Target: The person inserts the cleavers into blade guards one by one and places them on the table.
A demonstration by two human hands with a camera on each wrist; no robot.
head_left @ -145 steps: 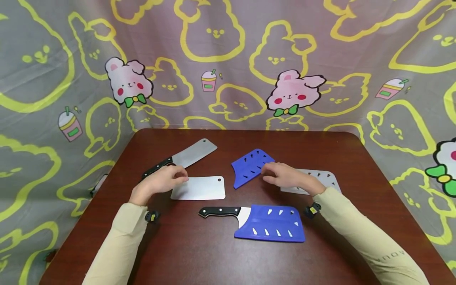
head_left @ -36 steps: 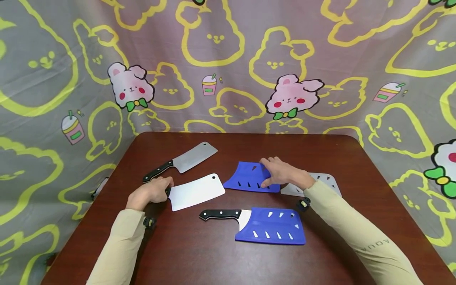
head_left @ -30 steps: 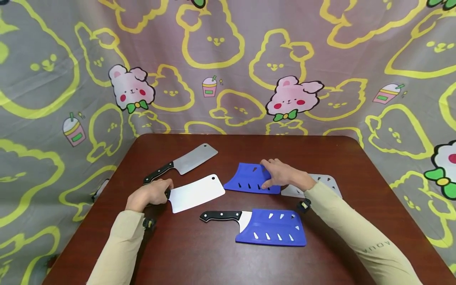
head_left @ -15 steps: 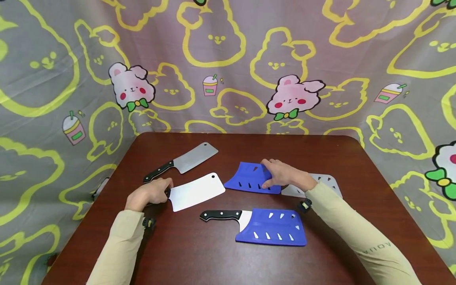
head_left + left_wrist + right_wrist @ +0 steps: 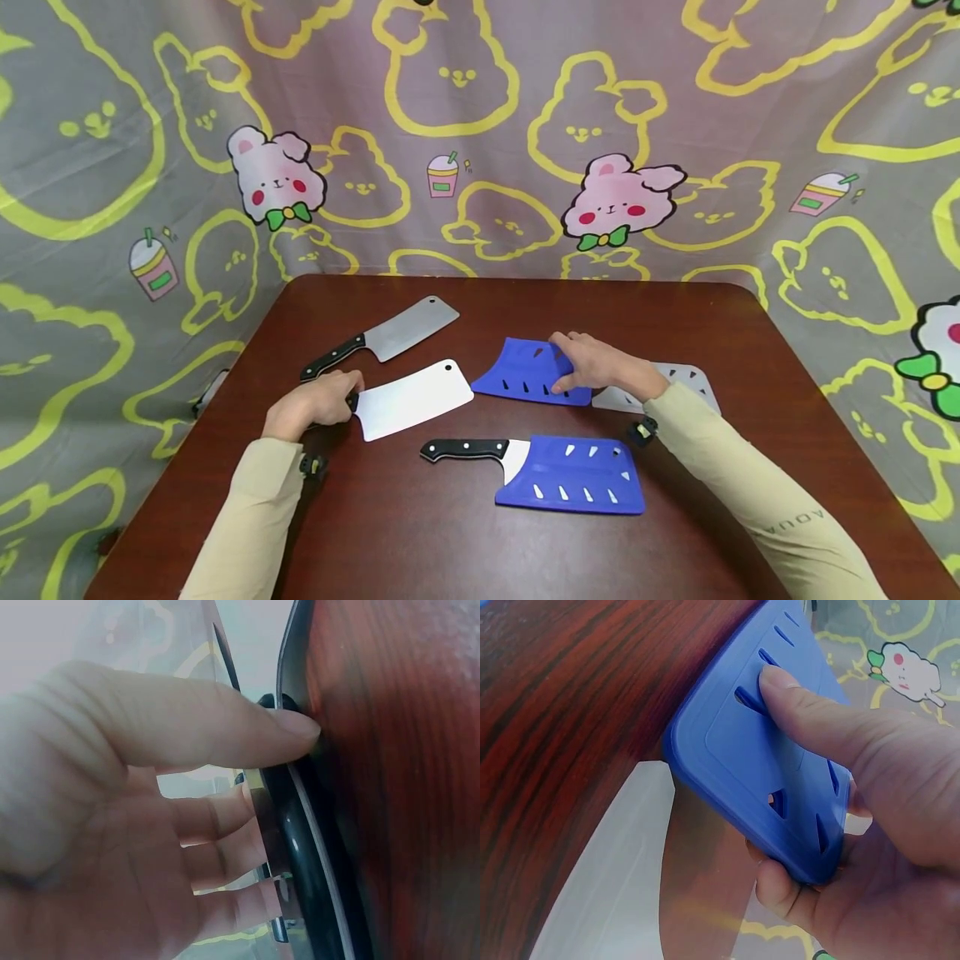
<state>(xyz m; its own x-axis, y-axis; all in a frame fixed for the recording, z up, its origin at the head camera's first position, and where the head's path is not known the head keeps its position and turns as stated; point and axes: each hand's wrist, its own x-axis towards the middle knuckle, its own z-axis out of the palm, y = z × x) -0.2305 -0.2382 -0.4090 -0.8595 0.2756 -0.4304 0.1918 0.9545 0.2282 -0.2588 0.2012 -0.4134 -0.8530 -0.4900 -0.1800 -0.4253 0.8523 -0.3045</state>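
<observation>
My left hand (image 5: 318, 404) grips the black handle (image 5: 304, 847) of a cleaver (image 5: 415, 400), whose bright blade points right. In the left wrist view the thumb lies across the handle and the fingers reach behind it. My right hand (image 5: 600, 367) holds a slotted blue blade cover (image 5: 513, 373) by its right end, thumb on the near face (image 5: 735, 772) and fingers on the far side. The cover's notched end faces the cleaver's tip; the two are very close, and I cannot tell if they touch.
Behind the left hand lies a second cleaver (image 5: 412, 329), bare. In front, a third cleaver (image 5: 467, 448) has its blade inside another blue cover (image 5: 570, 475). A whitish slotted cover (image 5: 693, 383) lies partly under the right forearm. A patterned curtain (image 5: 510, 150) surrounds the brown table (image 5: 420, 550).
Since the earliest frame, the left hand has taken the cleaver's handle and tilted its blade; the right hand has gripped and turned the blue cover toward it. Over the last second, almost no movement.
</observation>
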